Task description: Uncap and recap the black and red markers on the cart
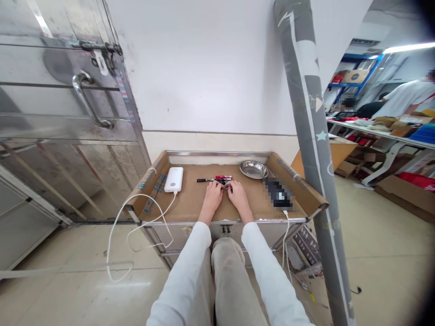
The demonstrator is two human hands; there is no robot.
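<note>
My left hand (214,194) and my right hand (237,195) rest close together on the cardboard-lined cabinet top. The fingers of both are bent inward and closed around a small dark thing between the fingertips, too small and covered to name. Just beyond the fingertips lies a black pen (204,180), pointing sideways. A red marker (223,176) lies right behind it, with other dark pens partly hidden by my fingers.
A white power bank (174,179) with a white cable sits left. At the right are a round metal dish (253,169) and a blurred black device (279,194) on a cable. A grey roll (314,136) leans beside the cabinet. People are at tables far right.
</note>
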